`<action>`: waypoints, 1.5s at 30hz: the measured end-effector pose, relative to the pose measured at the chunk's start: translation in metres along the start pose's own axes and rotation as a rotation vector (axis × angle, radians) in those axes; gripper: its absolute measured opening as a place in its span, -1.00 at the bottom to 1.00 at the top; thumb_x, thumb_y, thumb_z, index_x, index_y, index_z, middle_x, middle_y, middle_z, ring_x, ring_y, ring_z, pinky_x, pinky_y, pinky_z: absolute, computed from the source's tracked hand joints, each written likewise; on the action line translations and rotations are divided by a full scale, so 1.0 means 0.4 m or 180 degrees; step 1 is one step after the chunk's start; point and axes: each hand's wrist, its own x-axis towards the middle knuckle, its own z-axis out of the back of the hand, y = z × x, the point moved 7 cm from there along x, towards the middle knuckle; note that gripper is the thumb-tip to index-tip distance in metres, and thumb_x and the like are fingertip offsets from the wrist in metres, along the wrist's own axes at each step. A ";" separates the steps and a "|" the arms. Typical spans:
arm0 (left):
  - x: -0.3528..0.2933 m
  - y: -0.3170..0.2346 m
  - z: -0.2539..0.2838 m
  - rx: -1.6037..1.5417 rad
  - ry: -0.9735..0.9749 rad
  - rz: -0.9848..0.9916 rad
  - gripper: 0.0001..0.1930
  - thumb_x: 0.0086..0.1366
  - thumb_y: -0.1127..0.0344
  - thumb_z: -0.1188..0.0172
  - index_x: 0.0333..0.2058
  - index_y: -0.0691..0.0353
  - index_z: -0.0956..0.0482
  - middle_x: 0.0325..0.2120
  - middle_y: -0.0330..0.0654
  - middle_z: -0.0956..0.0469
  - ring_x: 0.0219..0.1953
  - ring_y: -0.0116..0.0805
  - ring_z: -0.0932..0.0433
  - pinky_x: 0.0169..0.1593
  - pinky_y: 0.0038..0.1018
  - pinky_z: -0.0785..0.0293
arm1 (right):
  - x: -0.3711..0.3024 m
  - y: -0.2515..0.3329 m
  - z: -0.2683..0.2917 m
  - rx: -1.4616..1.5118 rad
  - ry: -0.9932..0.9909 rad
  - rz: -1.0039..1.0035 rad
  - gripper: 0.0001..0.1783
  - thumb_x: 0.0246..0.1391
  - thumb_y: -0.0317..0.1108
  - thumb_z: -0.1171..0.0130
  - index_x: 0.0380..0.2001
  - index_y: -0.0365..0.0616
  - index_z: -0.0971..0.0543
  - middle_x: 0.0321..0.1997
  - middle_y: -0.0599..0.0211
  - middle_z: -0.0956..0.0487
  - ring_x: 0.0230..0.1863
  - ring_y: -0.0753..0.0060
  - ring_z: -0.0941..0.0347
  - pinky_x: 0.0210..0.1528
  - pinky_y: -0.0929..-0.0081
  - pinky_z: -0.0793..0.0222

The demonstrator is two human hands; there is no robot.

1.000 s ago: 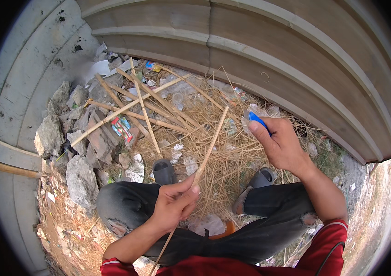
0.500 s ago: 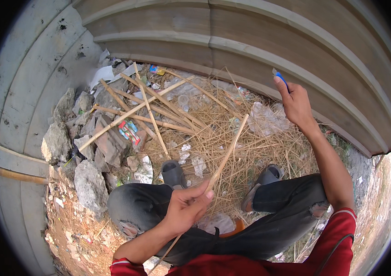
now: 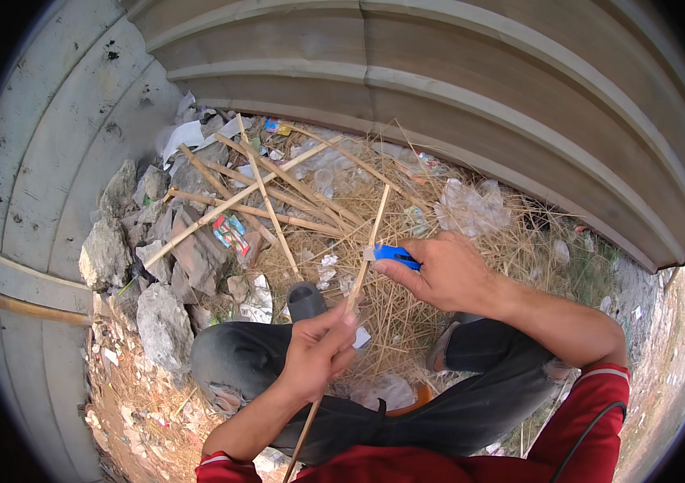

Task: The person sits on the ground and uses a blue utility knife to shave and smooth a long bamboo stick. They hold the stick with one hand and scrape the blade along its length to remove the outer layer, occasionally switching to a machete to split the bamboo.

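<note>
My left hand (image 3: 317,352) is closed around a long, thin bamboo strip (image 3: 380,211). The strip slants up and away from me, its lower end passing back over my leg. My right hand (image 3: 447,270) grips a blue utility knife (image 3: 397,257), whose blade meets the strip some way above my left fingers. Pale dry shavings (image 3: 407,322) cover the ground below both hands. Farther off to the left, several bamboo strips (image 3: 278,179) lie crossed over one another.
Broken stones (image 3: 164,324) are heaped at the left beside a grey panel wall (image 3: 45,161). A ribbed metal wall (image 3: 455,72) closes off the far side. Plastic film (image 3: 471,208) and a colourful wrapper (image 3: 232,233) lie among the litter. My bent knees flank the work.
My right hand has come down and left from beside the metal wall, bringing the knife blade onto the bamboo strip. The strip's far end has swung slightly left in my left hand.
</note>
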 end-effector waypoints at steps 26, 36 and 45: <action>0.042 -0.016 0.018 0.2140 -0.0841 -0.1278 -0.56 0.39 0.41 -0.23 0.20 0.44 -0.49 -0.09 -0.03 -0.67 -0.04 -0.52 -0.54 0.06 -0.55 -0.44 | 0.077 -0.261 0.064 -0.0083 -0.0467 -0.0895 -0.18 0.34 0.28 0.07 -0.62 -0.31 -0.60 -0.69 -0.11 -0.49 -0.56 -0.21 -0.52 -0.40 -0.01 -0.43; 0.030 -0.030 0.027 0.2522 -0.1044 -0.1928 -0.56 0.35 0.43 -0.27 0.18 0.35 -0.54 -0.46 -0.24 -0.57 -0.39 -0.64 -0.43 -0.28 -0.61 -0.41 | -0.015 -0.021 -0.069 -0.0025 0.0281 0.0009 -0.27 0.28 0.28 -0.04 -0.54 -0.26 -0.64 -0.68 -0.07 -0.52 -0.50 -0.21 -0.58 -0.37 0.04 -0.51; -0.001 -0.002 0.042 0.2104 -0.0935 -0.1748 -0.59 0.34 0.45 -0.29 0.15 0.38 -0.55 -0.43 -0.26 -0.60 -0.39 -0.67 -0.44 -0.30 -0.65 -0.40 | 0.020 -0.416 0.291 0.0216 -0.1681 -0.1711 -0.17 0.37 0.27 0.07 -0.62 -0.35 -0.57 -0.78 0.07 -0.39 -0.69 0.21 -0.36 -0.49 0.17 -0.32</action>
